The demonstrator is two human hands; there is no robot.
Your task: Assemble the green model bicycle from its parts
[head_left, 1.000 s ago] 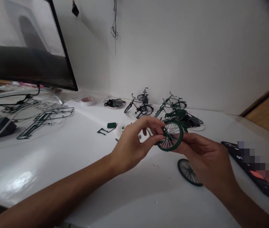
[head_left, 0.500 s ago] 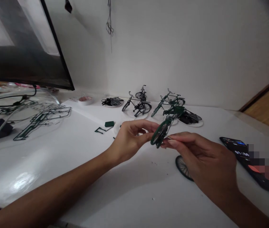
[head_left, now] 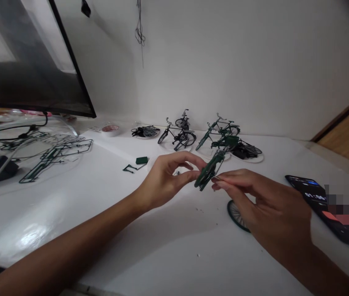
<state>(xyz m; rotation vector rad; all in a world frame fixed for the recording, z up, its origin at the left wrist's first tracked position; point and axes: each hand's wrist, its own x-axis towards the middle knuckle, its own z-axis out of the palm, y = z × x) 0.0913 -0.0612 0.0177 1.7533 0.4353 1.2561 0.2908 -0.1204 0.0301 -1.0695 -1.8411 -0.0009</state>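
A small model bicycle wheel (head_left: 210, 170) with a dark green tyre and thin wire spokes is seen almost edge-on between my hands. My left hand (head_left: 165, 181) pinches it from the left with thumb and fingertips. My right hand (head_left: 269, 205) meets it from the right, its fingertips at the wheel's lower side. Below my right hand, a second spoked wheel (head_left: 236, 216) lies on the white table (head_left: 174, 263), partly hidden by that hand.
Several model bicycles (head_left: 177, 135) stand on white plates at the back. Green parts on clear sprues (head_left: 55, 158) lie at left, below a monitor (head_left: 26, 57). A small green piece (head_left: 142, 160) lies nearby. A phone (head_left: 311, 193) lies at right.
The wheel has turned from nearly face-on to nearly edge-on between my fingers. My right hand has shifted its hold. The view has tilted slightly.
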